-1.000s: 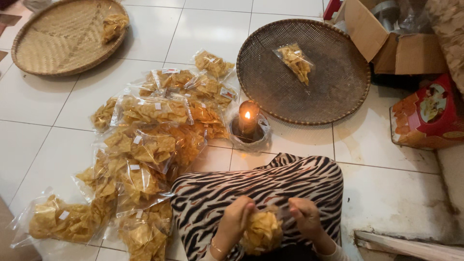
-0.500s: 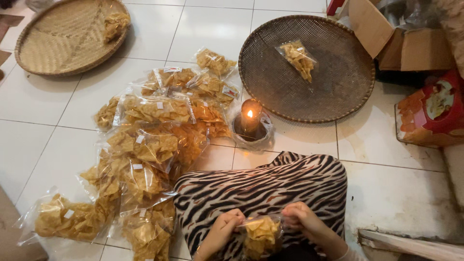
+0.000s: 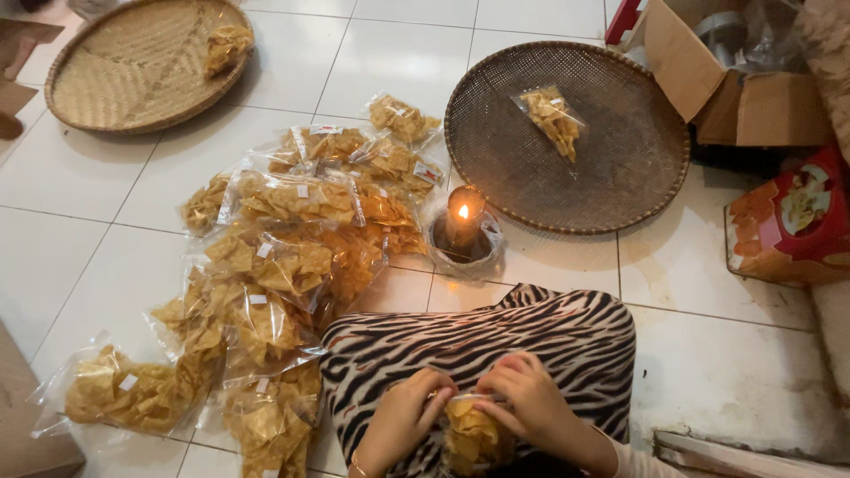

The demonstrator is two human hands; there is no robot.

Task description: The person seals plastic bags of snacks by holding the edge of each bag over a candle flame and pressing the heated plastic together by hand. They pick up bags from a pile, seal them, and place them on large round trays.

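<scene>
Both hands, left hand (image 3: 403,423) and right hand (image 3: 529,407), pinch the mouth of an upright bag of chips (image 3: 471,435) over the striped lap (image 3: 496,345), candle (image 3: 464,217) ahead on the floor.

Clear chip bags (image 3: 266,292) heaped left (small white labels), one bag (image 3: 551,118) on dark tray, red box (image 3: 788,221) right

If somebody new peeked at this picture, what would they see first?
Probably the big heap of clear bags of yellow chips spread over the white tiles on the left. Next comes the lit candle in the middle, with a dark round woven tray behind it holding one bag. At the bottom, the left hand and right hand hold a small bag of chips over a zebra-striped lap.
</scene>
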